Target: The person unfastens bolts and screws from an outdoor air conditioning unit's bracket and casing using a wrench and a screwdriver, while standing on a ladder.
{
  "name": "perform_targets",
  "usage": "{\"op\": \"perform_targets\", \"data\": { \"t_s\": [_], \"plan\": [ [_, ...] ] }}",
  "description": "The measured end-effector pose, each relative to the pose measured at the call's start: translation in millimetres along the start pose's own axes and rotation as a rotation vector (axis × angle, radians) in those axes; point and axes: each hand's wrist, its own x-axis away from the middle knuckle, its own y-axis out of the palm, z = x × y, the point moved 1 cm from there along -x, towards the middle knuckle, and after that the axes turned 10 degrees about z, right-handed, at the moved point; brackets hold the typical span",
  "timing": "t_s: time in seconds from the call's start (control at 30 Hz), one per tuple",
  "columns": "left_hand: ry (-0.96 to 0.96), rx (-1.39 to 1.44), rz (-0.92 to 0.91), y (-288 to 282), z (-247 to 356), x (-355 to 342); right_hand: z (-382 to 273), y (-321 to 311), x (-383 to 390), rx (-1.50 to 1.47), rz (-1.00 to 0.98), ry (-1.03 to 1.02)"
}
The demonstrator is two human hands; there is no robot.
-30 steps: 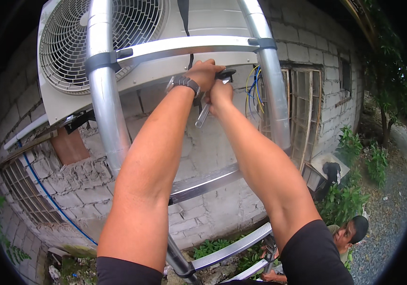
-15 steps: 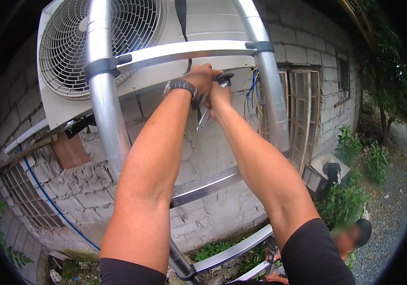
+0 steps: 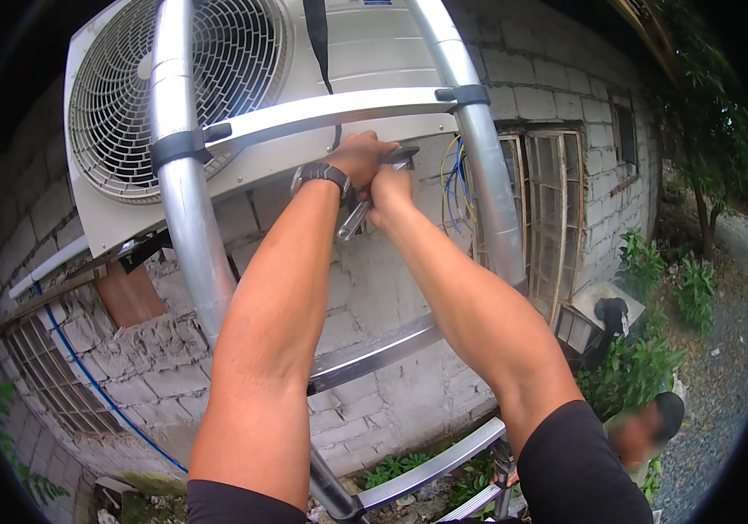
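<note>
**Both hands on a wrench under the outdoor air-conditioner unit**

The person stands on a metal ladder (image 3: 183,210) and reaches up through it with both arms. The left hand (image 3: 358,159), with a dark wristwatch (image 3: 321,177) just below it, is clenched around the upper part of a metal wrench (image 3: 365,210). The right hand (image 3: 389,194) sits just beside it, touching it, with its fingers curled around the same tool. The wrench's dark head (image 3: 400,156) shows just above the right hand's knuckles, and its silver handle pokes out below and to the left of both fists, slanting down toward the watch strap.

Directly above the fingers runs a ladder rung (image 3: 330,111), and behind that rung hangs the white air-conditioner unit (image 3: 217,96), its round fan grille up and to the left of the hands. A dark strap (image 3: 316,39) hangs down the front of the unit, ending just above the left hand. To the right of the fingers, a bundle of blue and yellow wires (image 3: 454,179) hangs against the block wall (image 3: 365,306), partly behind the right ladder rail. Further right is a window frame (image 3: 557,218).

Well below the hands, near the ladder's foot, another person in a dark cap (image 3: 653,419) stands among green plants (image 3: 644,367).
</note>
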Motion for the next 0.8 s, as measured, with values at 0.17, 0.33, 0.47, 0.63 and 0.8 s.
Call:
{"op": "perform_targets", "data": {
  "t_s": [0.17,0.33,0.47,0.63,0.8],
  "plan": [
    [-0.080,0.129,-0.038,-3.7,-5.2,-2.1,10.7,10.6,7.9,0.203,0.141,-0.164],
    [-0.246,0.144,-0.166,-19.4,2.2,-4.1,31.3,34.3,20.3,0.315,0.220,-0.160],
    [-0.247,0.228,-0.133,-19.0,23.8,-22.3,36.6,38.1,-3.1,0.478,0.296,-0.406],
    [-0.199,0.052,-0.134,-14.5,8.5,-21.6,46.6,42.4,27.1,0.872,-0.002,-0.527],
    [-0.301,0.183,-0.105,-6.3,2.0,-24.7,36.9,16.4,11.2,0.793,0.135,-0.333]
  ]
}}
